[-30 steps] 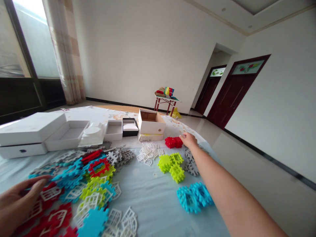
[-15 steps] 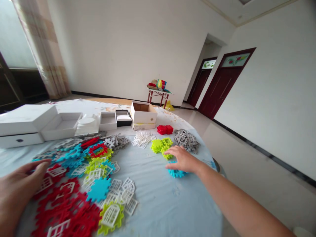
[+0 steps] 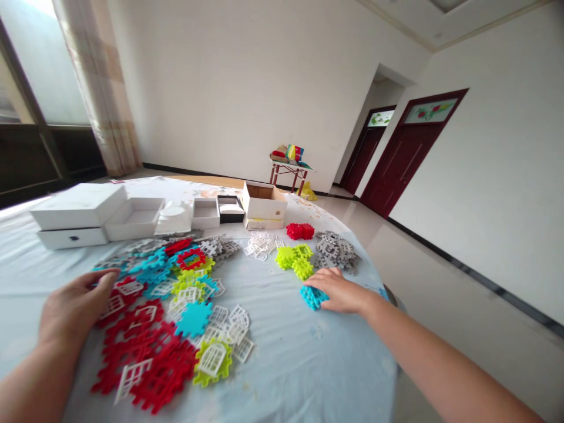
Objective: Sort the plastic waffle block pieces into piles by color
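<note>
My right hand is curled over a small stack of blue notched building tiles on the table, thumb in front and fingers on top. My left hand is at the left edge of the mixed heap, thumb and forefinger drawn together; whatever they hold is hidden. Close to it are red notched tiles with white window pieces on them. Blue tiles and green tiles lie in the same heap. Just beyond my right hand is a green tile pile.
Grey tiles, red tiles and white window pieces form separate piles farther back. White boxes, an open tray and a cream box line the back of the cloth-covered round table.
My right hand has moved from between the green and blue piles down onto the blue tiles. The camera view has shifted a little left; my left hand stays by the heap.
</note>
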The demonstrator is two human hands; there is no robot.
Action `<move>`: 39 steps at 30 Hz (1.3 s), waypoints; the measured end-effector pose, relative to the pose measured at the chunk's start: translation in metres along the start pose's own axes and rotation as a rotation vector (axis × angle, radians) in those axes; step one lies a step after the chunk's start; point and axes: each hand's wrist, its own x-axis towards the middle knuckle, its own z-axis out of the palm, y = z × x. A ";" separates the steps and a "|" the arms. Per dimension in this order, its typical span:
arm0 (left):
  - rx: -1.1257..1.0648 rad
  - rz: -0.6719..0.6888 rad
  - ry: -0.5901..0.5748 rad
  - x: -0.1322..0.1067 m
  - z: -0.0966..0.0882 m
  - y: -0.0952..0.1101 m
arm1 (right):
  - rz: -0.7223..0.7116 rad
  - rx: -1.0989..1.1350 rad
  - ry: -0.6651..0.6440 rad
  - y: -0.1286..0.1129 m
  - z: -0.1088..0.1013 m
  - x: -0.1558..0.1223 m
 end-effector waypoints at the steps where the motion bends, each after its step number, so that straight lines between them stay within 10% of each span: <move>1: -0.006 -0.033 -0.028 -0.005 -0.005 0.008 | -0.002 -0.005 -0.003 0.000 0.000 0.000; 10: -0.044 -0.033 -0.053 -0.014 -0.010 0.016 | -0.204 0.171 0.187 -0.075 -0.011 0.036; 18: -0.056 -0.017 -0.052 -0.017 -0.012 0.018 | -0.191 0.441 0.309 -0.158 0.037 0.107; 30: -0.044 -0.018 -0.051 -0.014 -0.010 0.016 | 0.005 0.577 0.398 -0.135 0.054 0.113; 39: -0.024 -0.048 -0.043 -0.012 -0.010 0.019 | -0.156 0.407 0.318 -0.141 0.056 0.112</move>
